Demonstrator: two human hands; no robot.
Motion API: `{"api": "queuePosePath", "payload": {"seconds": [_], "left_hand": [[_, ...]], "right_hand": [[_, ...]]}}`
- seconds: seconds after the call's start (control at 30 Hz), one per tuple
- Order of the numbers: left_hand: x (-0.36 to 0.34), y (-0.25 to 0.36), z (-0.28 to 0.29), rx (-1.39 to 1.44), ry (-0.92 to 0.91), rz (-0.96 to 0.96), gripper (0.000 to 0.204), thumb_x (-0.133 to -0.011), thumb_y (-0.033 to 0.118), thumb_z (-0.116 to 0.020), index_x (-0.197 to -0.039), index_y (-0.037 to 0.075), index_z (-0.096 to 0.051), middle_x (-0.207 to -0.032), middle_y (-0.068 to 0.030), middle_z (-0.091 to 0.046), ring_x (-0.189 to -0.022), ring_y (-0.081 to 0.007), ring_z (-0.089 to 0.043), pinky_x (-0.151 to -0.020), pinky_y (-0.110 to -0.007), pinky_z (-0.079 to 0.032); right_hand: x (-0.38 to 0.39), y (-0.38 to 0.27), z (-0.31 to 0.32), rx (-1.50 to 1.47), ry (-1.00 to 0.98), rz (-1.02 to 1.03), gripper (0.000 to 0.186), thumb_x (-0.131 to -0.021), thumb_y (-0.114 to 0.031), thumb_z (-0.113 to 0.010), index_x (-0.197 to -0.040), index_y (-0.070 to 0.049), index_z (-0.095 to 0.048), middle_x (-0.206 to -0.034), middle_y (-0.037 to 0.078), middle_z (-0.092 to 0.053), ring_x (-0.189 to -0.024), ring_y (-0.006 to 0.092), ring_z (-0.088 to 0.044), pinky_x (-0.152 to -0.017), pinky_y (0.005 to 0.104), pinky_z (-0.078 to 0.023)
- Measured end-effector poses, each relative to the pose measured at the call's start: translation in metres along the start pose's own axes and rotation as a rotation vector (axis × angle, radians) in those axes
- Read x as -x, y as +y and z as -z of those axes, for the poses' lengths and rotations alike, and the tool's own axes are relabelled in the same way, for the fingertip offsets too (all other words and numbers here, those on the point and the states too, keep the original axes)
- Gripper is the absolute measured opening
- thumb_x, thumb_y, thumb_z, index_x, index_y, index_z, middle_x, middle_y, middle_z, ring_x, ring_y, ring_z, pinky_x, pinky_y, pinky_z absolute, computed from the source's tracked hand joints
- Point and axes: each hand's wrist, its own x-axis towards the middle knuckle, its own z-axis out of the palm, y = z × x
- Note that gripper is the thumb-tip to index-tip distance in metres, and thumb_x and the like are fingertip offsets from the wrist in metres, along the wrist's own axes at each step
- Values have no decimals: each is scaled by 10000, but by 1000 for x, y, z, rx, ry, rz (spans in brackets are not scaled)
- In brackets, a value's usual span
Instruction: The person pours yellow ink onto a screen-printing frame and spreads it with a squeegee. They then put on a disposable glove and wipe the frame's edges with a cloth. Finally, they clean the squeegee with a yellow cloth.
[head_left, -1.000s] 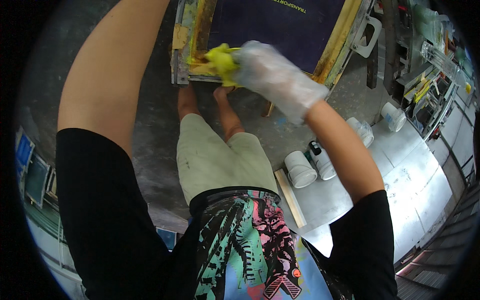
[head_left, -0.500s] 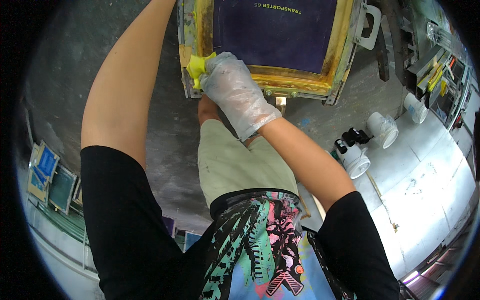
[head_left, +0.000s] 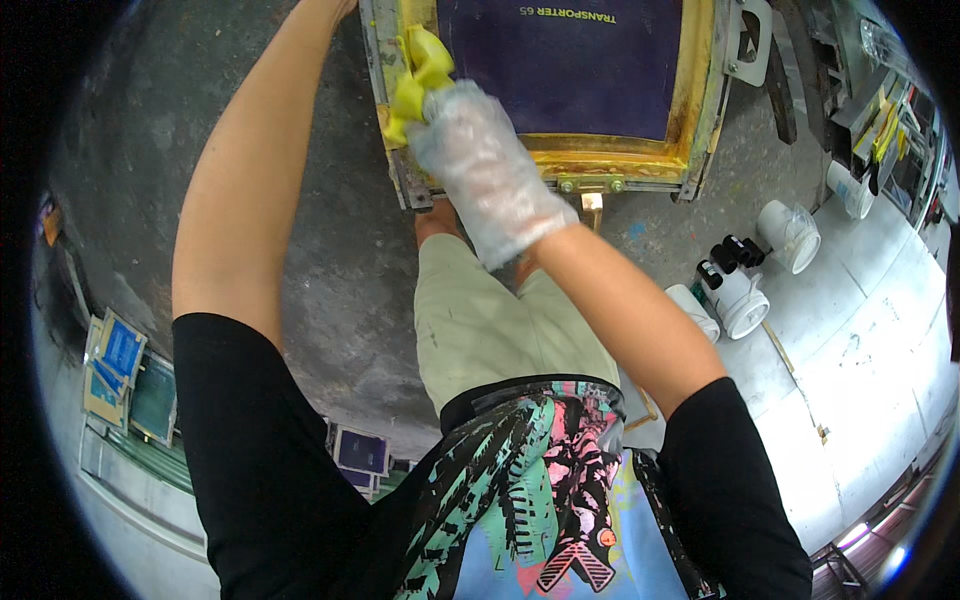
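Observation:
My right hand wears a clear, crinkled plastic glove. It is closed on a crumpled yellow cloth, which lies against the left side of a screen-printing frame. The fingers are partly hidden by the glove and the cloth. Dark purple mesh with small yellow lettering fills the screen's middle, inside a border stained yellow and amber. My left forearm reaches up past the top edge, so my left hand is out of sight.
A metal handle sticks out at the frame's right side. White buckets and dark bottles stand on the right, beside pale floor panels. Several framed screens lean at the lower left. A rack of tools is at far right.
My right hand has moved up along the frame's left side with the yellow cloth, which now spreads longer. The whole view has shifted, so the frame sits slightly further right.

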Motion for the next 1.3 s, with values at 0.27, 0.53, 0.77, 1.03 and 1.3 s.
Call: {"api": "queuePosePath", "payload": {"seconds": [0.27, 0.53, 0.77, 1.03, 1.3], "left_hand": [[21, 16, -4, 262, -287, 172, 849, -985, 777, -369, -1389, 69, -605, -1230, -130, -713, -1107, -300, -681, -996, -413, -527], [23, 25, 4, 199, -349, 301, 973, -926, 840, -421, -1526, 79, -496, -1464, -148, -575, -1361, -264, -531, -1150, -426, -411], [21, -2, -13, -168, 63, -269, 683, -1070, 616, -358, -1381, 63, -610, -1329, -182, -671, -1235, -377, -626, -1017, -440, -471], [46, 31, -11, -486, 179, -232, 605, -1033, 661, -384, -1311, 185, -632, -1079, -131, -759, -1034, -397, -702, -874, -512, -527], [46, 34, -12, -535, 210, -255, 583, -1031, 649, -394, -1270, 191, -664, -1086, -131, -762, -1041, -407, -700, -880, -523, -528]], "right_hand": [[-65, 3, 14, 568, 285, 540, 140, -923, -140, -641, -940, -72, -762, -874, 135, -727, -868, 289, -730, -813, 398, -591], [-48, -12, -1, -58, 265, 43, 178, -909, -194, -666, -918, -25, -720, -875, 196, -688, -860, 379, -666, -782, 466, -535], [23, -37, 21, 188, -103, -280, 220, -834, -167, -729, -980, -4, -751, -943, 255, -728, -913, 408, -711, -832, 448, -557], [66, -7, 168, 263, -46, -588, 316, -851, -43, -690, -1161, -49, -750, -1034, 151, -769, -923, 262, -752, -862, 350, -569], [58, 22, -18, 177, 185, 45, 199, -862, -14, -568, -999, -34, -711, -1021, 252, -686, -947, 422, -676, -803, 481, -558]]}}
